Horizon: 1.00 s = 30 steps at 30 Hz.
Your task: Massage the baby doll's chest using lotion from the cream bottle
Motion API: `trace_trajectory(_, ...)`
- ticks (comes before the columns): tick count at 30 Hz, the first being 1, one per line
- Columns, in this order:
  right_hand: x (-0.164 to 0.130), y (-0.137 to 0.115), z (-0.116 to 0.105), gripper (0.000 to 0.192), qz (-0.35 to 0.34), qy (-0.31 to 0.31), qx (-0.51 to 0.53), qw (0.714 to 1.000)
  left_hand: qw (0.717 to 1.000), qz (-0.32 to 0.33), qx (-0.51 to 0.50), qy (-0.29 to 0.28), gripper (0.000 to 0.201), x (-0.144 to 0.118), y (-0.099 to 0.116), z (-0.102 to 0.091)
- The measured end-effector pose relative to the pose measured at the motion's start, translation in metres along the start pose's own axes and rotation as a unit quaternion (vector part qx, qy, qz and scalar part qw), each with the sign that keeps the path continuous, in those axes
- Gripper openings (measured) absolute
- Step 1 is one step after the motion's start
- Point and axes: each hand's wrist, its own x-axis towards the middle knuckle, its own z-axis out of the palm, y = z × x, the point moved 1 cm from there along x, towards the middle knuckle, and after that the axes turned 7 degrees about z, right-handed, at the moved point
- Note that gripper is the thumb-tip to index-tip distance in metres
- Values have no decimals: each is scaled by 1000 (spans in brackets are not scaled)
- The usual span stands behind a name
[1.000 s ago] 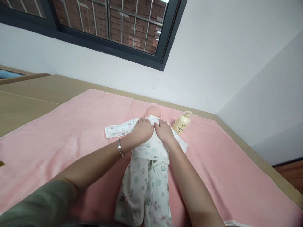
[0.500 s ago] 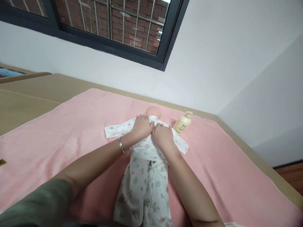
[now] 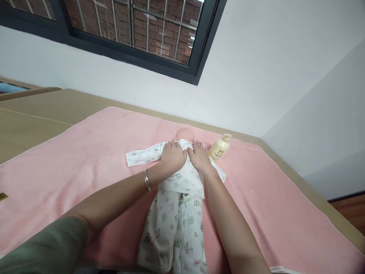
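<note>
A baby doll (image 3: 184,134) lies stretched out in the middle of the pink cloth, its head toward the wall. It wears a white printed top (image 3: 182,185) and matching trousers (image 3: 188,228), with the sleeves spread to both sides. My left hand (image 3: 172,156) rests palm down on the upper left of the top, fingers extended. On the upper right of the top lies my right hand (image 3: 200,155), also flat with its fingers stretched toward the head. Part of the right sleeve is hidden behind my right hand. The doll's hands and feet do not show.
Just right of the doll stands a pale yellow pump bottle (image 3: 220,147). The pink cloth (image 3: 108,144) covers much of the wooden surface (image 3: 34,106). A white wall (image 3: 256,76) and a dark-framed window (image 3: 128,47) rise behind. A small yellow-black object (image 3: 2,196) lies at the left edge.
My right hand's fingers have straightened from a curled position and lie flatter, slightly farther right. My left hand has shifted slightly down and right, still on the top.
</note>
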Motion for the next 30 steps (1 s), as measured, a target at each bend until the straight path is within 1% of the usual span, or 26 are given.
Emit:
trace_trajectory(4, -7, -9, -5, 58, -16, -17, -24, 999, 999, -8, -30, -18, 63, 8, -12, 3)
trace_trajectory(8, -21, -26, -9, 51, 0, 7, -79, 997, 994, 21, -85, -70, 61, 23, -30, 3)
trace_trajectory(10, -23, -29, -10, 49, 1, 12, -81, 997, 992, 28, -87, -83, 59, 24, -32, 0)
trace_trajectory(12, -20, -24, -9, 49, 4, 0, -48, 999, 995, 33, -47, -81, 58, 17, -25, -6)
trace_trajectory(15, -7, -8, -8, 55, 21, -26, 31, 999, 995, 28, 34, -88, 58, 0, -7, -16)
trace_trajectory(18, 1, 4, -6, 58, 30, -32, 73, 996, 993, 5, 49, -109, 61, -10, 4, -21)
trace_trajectory(19, 1, 4, -5, 58, 30, -27, 72, 997, 993, 1, 42, -106, 62, -9, 4, -21)
trace_trajectory(21, -4, -1, -5, 57, 30, -14, 44, 998, 996, -2, 30, -81, 64, -3, -2, -18)
trace_trajectory(23, -12, -12, -6, 55, 24, -5, -5, 1000, 999, 4, 15, -47, 65, 7, -12, -11)
trace_trajectory(25, -22, -23, -9, 51, 8, -3, -51, 999, 999, 11, -12, -30, 61, 15, -20, -4)
trace_trajectory(28, -31, -33, -14, 44, -19, -11, -71, 997, 999, 10, -36, -32, 56, 18, -23, 0)
trace_trajectory(30, -29, -31, -16, 41, -22, -21, -47, 998, 999, 9, -11, -39, 56, 13, -19, -1)
